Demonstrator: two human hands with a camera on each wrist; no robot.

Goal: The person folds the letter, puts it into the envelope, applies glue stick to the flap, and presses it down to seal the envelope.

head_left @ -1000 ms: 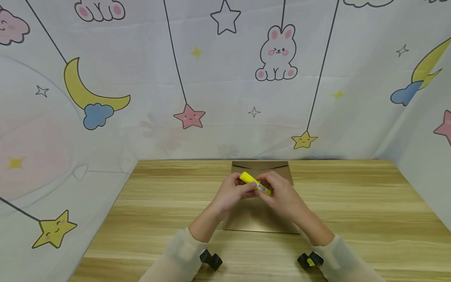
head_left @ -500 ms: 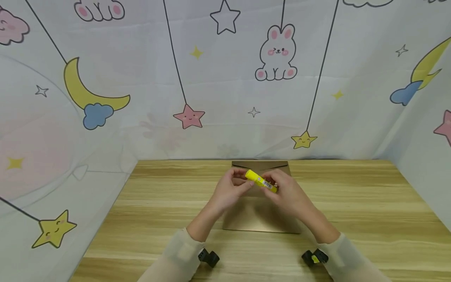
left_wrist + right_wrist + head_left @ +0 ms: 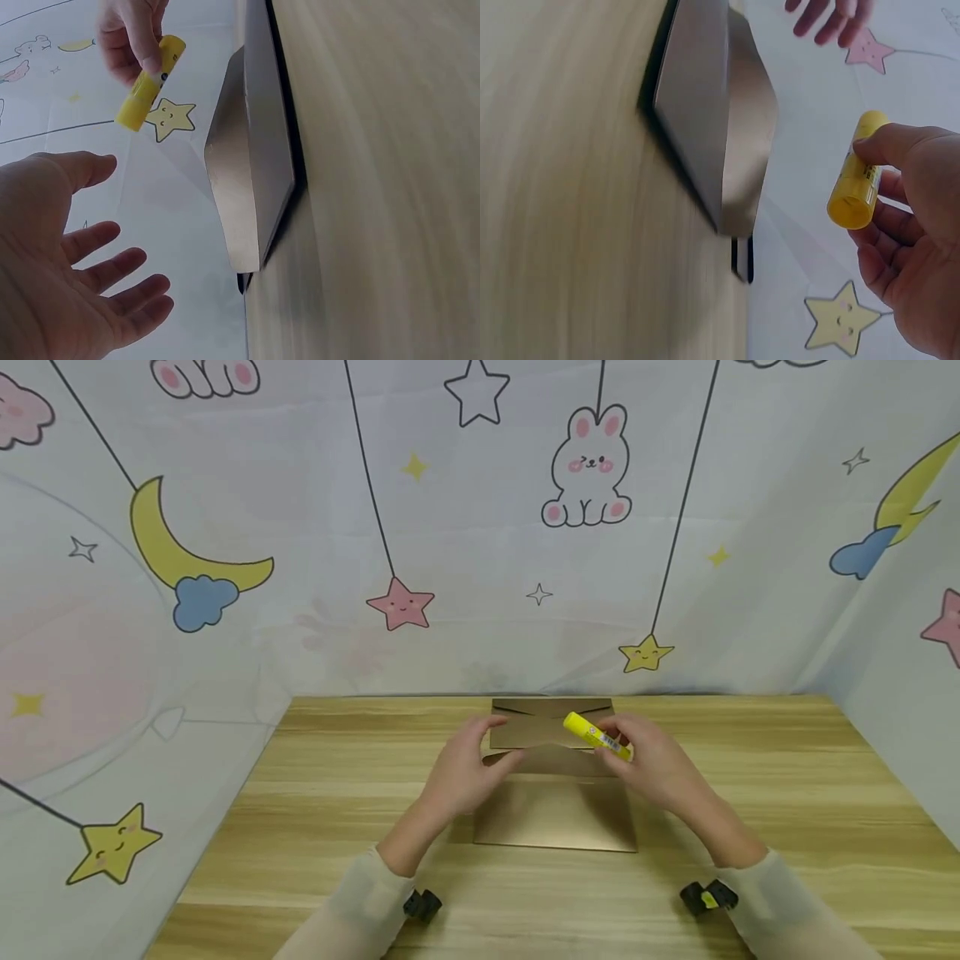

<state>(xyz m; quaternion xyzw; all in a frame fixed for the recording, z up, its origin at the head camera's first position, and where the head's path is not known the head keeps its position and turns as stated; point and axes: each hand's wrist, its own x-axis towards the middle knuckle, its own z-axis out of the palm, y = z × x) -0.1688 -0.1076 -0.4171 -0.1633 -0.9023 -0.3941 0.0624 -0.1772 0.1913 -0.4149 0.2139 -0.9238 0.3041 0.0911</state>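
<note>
My right hand (image 3: 660, 764) pinches a yellow glue stick (image 3: 583, 728) between thumb and fingers, tilted above the table. A printed label with a barcode shows on its side, and in the right wrist view the near end of the glue stick (image 3: 852, 208) looks recessed. Beneath both hands lies a brown envelope (image 3: 555, 814), its flap (image 3: 555, 762) standing up at the far side. My left hand (image 3: 461, 768) holds nothing; the left wrist view shows its fingers (image 3: 112, 270) spread, apart from the envelope. Behind the flap lies another brown envelope (image 3: 525, 728).
The wood-grain table (image 3: 360, 810) reaches back to a white cloth backdrop (image 3: 480, 527) printed with stars, a moon and a rabbit. A small black camera is worn on each wrist, on the sleeves.
My left hand has let go of the glue stick and drawn away to the left. The right hand has carried the glue stick to the right, uncovering the raised flap.
</note>
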